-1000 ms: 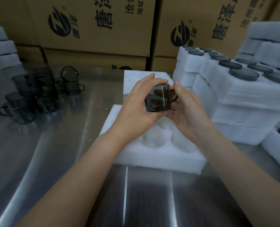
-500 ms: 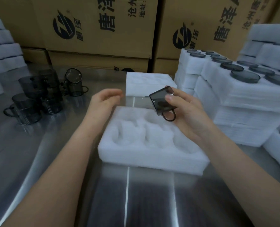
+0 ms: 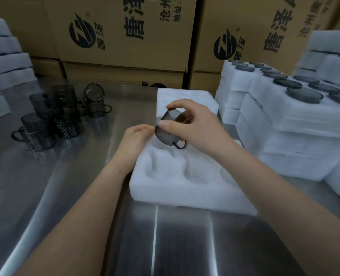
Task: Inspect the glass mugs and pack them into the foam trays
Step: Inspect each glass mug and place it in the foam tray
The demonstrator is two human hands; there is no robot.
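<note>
Head view: fingers of your right hand pinch the mug above the foam tray, left hand loosely curled; seat it squarely in a pocket.

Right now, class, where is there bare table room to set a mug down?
Bare table lies between the loose mugs and the open foam tray, and in front of that tray. Crowded: right side, packed tray stacks.

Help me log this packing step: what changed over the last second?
The left hand let go of the glass mug and dropped to the far left edge of the foam tray. The right hand now holds the mug alone, tilted, and has lowered it toward the tray's back pockets. The loose mugs on the left, the packed trays on the right and the foam tray stayed put.
</note>
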